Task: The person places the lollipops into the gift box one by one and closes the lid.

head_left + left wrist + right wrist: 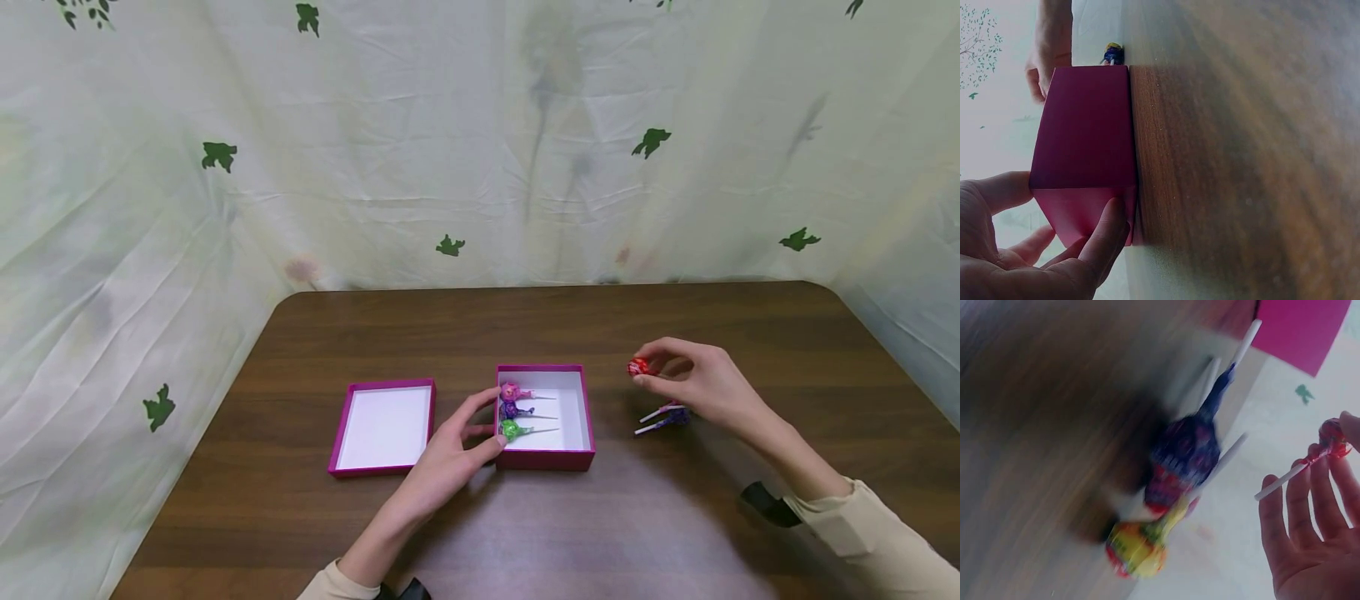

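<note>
My left hand (450, 454) holds the left end of an uncovered magenta box (546, 461), thumb at the front corner and fingers along the side. Inside, at its left end, a pink lollipop (513, 392), a purple lollipop (512, 410) and a green lollipop (511, 430) lie in a column, sticks pointing right. Right of the box, my right hand (708, 385) pinches a red-wrapped lollipop (1333, 436) by its head above the table. Below that hand lie a dark purple lollipop (1185, 450), a pinkish-red lollipop (1163, 490) and a yellow lollipop (1138, 549).
A shallow magenta tray-like lid (381, 429) with a white inside lies left of the box. Everything stands on a brown wooden table (637, 533). A pale curtain (480, 150) with green leaf shapes hangs behind the table.
</note>
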Motion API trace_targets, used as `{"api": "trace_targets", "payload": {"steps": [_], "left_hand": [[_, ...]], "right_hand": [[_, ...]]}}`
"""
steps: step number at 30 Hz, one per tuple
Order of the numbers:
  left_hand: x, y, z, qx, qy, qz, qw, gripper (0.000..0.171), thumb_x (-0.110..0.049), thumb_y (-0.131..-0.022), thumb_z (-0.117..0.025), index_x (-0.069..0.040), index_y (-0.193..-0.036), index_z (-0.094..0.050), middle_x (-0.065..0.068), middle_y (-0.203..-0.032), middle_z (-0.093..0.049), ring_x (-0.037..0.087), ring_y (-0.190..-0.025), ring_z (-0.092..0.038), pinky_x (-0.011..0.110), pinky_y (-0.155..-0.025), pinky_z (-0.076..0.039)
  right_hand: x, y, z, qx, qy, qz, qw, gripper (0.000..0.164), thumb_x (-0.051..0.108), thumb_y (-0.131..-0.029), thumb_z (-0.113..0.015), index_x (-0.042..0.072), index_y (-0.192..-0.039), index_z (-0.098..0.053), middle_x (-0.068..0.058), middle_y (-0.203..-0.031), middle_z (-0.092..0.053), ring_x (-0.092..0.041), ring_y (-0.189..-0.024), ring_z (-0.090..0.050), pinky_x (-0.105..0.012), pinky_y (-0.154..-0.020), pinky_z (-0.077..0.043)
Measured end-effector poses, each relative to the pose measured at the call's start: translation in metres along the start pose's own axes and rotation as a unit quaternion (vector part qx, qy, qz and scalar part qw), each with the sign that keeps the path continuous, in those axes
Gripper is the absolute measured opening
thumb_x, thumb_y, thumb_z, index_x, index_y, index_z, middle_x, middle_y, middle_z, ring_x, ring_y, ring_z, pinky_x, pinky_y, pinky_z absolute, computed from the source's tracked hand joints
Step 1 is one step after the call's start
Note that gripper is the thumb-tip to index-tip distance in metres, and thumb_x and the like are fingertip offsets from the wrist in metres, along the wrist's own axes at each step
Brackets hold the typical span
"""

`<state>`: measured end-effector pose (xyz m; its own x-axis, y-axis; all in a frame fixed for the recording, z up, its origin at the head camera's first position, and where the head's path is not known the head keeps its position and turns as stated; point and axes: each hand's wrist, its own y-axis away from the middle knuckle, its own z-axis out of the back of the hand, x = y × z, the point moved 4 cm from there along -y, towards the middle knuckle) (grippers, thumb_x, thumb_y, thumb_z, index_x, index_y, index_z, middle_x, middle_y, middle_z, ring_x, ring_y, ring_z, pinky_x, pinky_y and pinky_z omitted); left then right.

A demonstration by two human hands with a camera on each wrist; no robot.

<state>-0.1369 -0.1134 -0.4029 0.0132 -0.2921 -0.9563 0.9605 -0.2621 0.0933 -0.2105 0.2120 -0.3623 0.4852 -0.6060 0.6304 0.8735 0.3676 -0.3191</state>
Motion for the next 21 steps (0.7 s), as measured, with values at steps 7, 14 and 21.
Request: {"api": "trace_targets", "payload": {"steps": [7,14,21], "left_hand": [[0.000,0.000,0.000,-0.001,-0.002,-0.002,1.0000,0.059,-0.021,-0.093,-0.067,-0.031,-0.147,-0.044,0.003,-0.146,-0.046,0.024,-0.121,-0.056,0.045,-0.090,-0.047],[0.001,0.000,0.000,-0.002,0.000,-0.001,1.0000,0.059,-0.021,-0.093,-0.067,-0.031,-0.147,-0.043,0.003,-0.146,-0.046,0.024,-0.121,-0.056,0.044,-0.089,-0.047],[0.000,0.000,0.000,-0.002,-0.003,0.001,1.0000,0.059,-0.022,-0.093,-0.067,-0.032,-0.147,-0.043,0.003,-0.146,-0.045,0.025,-0.121,-0.055,0.045,-0.090,-0.048]], "right_hand": [[0.010,-0.001,-0.009,0.015,-0.081,-0.021,0.996,0.023,0.013,-0.087,-0.076,0.018,-0.108,-0.068,0.006,-0.095,-0.069,-0.014,-0.084,-0.062,-0.026,-0.070,-0.053],[0.024,-0.002,-0.019,0.027,-0.135,-0.029,0.990,0.023,0.009,-0.090,-0.072,0.012,-0.112,-0.066,0.001,-0.101,-0.070,-0.017,-0.090,-0.063,-0.029,-0.075,-0.054],[0.048,-0.002,-0.028,0.018,-0.183,-0.013,0.983,0.025,0.013,-0.086,-0.077,0.017,-0.109,-0.069,0.002,-0.099,-0.068,-0.020,-0.086,-0.063,-0.032,-0.075,-0.055]]}}
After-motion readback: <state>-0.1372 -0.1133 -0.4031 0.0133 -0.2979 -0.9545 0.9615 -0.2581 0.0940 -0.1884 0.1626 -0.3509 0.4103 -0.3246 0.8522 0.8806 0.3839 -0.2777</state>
